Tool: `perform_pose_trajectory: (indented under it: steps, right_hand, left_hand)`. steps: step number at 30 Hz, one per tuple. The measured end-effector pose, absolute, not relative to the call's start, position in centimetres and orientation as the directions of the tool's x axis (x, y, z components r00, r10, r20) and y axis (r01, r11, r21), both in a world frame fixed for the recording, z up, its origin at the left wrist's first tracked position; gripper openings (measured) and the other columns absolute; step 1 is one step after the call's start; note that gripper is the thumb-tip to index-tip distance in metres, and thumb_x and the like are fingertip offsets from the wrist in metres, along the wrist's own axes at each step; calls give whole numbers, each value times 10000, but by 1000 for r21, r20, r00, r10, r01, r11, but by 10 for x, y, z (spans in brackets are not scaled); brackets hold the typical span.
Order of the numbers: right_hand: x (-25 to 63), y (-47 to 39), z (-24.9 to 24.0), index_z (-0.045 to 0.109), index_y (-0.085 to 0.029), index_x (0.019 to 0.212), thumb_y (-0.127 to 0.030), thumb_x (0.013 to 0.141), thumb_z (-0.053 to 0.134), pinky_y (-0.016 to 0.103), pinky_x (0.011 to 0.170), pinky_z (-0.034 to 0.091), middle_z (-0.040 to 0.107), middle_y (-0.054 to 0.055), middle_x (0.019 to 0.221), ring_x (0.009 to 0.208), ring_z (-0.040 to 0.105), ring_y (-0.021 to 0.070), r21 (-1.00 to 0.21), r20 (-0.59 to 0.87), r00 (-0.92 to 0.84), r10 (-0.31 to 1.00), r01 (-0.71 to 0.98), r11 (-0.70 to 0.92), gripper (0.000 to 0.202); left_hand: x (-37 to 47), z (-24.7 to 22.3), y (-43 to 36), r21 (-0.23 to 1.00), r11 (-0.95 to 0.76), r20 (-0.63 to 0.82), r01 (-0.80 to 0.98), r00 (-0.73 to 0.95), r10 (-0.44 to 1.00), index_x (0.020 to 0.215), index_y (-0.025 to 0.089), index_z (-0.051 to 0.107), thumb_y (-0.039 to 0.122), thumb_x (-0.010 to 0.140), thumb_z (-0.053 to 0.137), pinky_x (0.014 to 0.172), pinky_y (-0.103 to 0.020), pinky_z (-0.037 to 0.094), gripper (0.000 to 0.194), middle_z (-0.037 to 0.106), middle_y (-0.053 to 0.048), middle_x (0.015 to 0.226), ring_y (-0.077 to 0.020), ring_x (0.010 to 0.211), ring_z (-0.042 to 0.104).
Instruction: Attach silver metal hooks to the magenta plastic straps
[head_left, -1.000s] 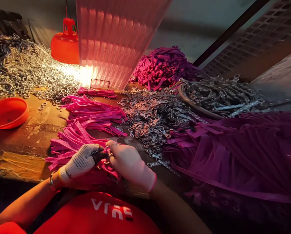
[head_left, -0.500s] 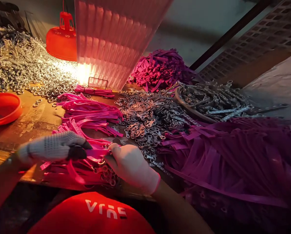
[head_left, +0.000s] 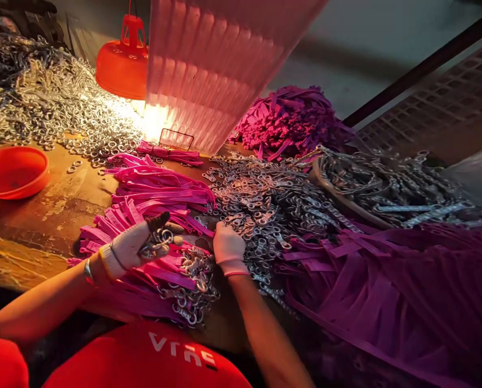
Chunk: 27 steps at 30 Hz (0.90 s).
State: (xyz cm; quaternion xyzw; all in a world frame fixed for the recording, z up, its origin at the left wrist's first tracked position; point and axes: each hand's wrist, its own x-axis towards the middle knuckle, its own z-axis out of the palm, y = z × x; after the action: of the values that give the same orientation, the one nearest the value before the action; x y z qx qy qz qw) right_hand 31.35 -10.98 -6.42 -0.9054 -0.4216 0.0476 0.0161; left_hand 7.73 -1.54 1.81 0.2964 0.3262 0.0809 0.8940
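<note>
My left hand [head_left: 133, 245], in a white glove with dark fingertips, is turned palm up. Several loose metal rings [head_left: 160, 242] lie in its palm and curled fingers. Past it, my gloved right hand [head_left: 228, 249] is closed at the end of a pink strap [head_left: 198, 225], beside a heap of metal chain pieces [head_left: 260, 188]; its fingertips are partly hidden. Below both hands lies a bundle of pink straps [head_left: 155, 277] fitted with metal rings and chain ends [head_left: 196, 280]. More pink straps [head_left: 160, 186] are laid out beyond my left hand.
A red lamp [head_left: 121, 70] hangs by a ribbed translucent panel [head_left: 208, 70]. Metal rings and chains [head_left: 63, 102] heap up at back left, near a red bowl [head_left: 16, 172]. Purple straps [head_left: 378, 296] pile at right, below a chain-filled container [head_left: 337, 194].
My left hand has let go of the pink strap and turned palm up, showing rings. My right hand has moved away from me to another strap. The view has shifted slightly left.
</note>
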Motion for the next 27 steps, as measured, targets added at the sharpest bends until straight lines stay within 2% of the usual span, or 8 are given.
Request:
perform_pose_trajectory:
  steps: [3, 8, 12, 16, 18, 21, 23, 27]
  right_hand:
    - [310, -106, -83, 631, -100, 1156, -147, 948, 448, 294, 677, 449, 693, 202, 1015, 844, 694, 249, -119, -47, 679, 733, 724, -679, 281]
    - [320, -119, -93, 664, -170, 1071, -197, 874, 538, 275, 673, 470, 719, 67, 869, 763, 664, 201, -293, -33, 663, 748, 709, -641, 236]
    - [315, -138, -72, 642, -168, 897, -230, 878, 514, 346, 858, 488, 686, 119, 982, 979, 630, 242, -400, 79, 623, 778, 735, -548, 144]
    - [276, -153, -18, 587, -214, 1094, -186, 951, 444, 338, 903, 487, 633, 106, 1190, 1065, 609, 206, -595, 338, 328, 882, 801, -70, 204]
    - [252, -154, 7, 575, -247, 1197, -125, 944, 451, 327, 855, 484, 637, 87, 1210, 1016, 617, 202, -478, 374, 25, 927, 862, 170, 306]
    - [230, -148, 25, 626, -237, 1156, -130, 915, 541, 313, 741, 469, 690, 76, 1060, 865, 626, 208, -251, 298, -245, 923, 912, 323, 277]
    - [226, -146, 24, 638, -223, 1161, -132, 912, 553, 313, 739, 472, 699, 78, 1010, 861, 631, 212, -248, 323, -247, 914, 909, 334, 278]
    - [228, -149, 19, 636, -233, 1154, -124, 926, 566, 272, 777, 498, 700, 44, 999, 874, 651, 164, -554, 419, 5, 908, 794, 251, 262]
  left_hand:
    - [84, 11, -18, 476, 879, -546, 38, 796, 261, 1085, 50, 687, 298, 888, 574, 355, -156, 342, 335, 718, -153, 863, -91, 472, 552]
    - [81, 4, -25, 633, 774, -480, 10, 789, 382, 1079, 58, 656, 171, 764, 691, 321, -143, 234, 336, 714, -122, 865, -43, 417, 471]
    - [76, -2, -30, 726, 688, -431, 1, 780, 453, 1061, 94, 626, 264, 778, 729, 343, -145, 264, 346, 699, -77, 825, -25, 406, 429]
    - [75, -6, -34, 765, 644, -407, -1, 773, 486, 982, 114, 632, 283, 797, 689, 357, -149, 268, 258, 658, -32, 750, -31, 414, 424]
    - [77, -8, -38, 752, 659, -393, -7, 797, 458, 934, 125, 642, 263, 790, 670, 382, -150, 288, 201, 601, 4, 670, -41, 432, 432]
    - [79, -11, -45, 680, 733, -413, 13, 833, 368, 784, 132, 615, 225, 770, 643, 406, -151, 290, 97, 488, 42, 554, -45, 438, 403]
    - [78, -13, -48, 644, 764, -445, 41, 833, 330, 690, 134, 579, 221, 758, 631, 394, -154, 264, 122, 447, 47, 513, -42, 423, 362]
    - [74, -11, -50, 634, 772, -438, -46, 802, 407, 733, 134, 605, 284, 768, 645, 382, -157, 254, 159, 486, 35, 540, -46, 422, 368]
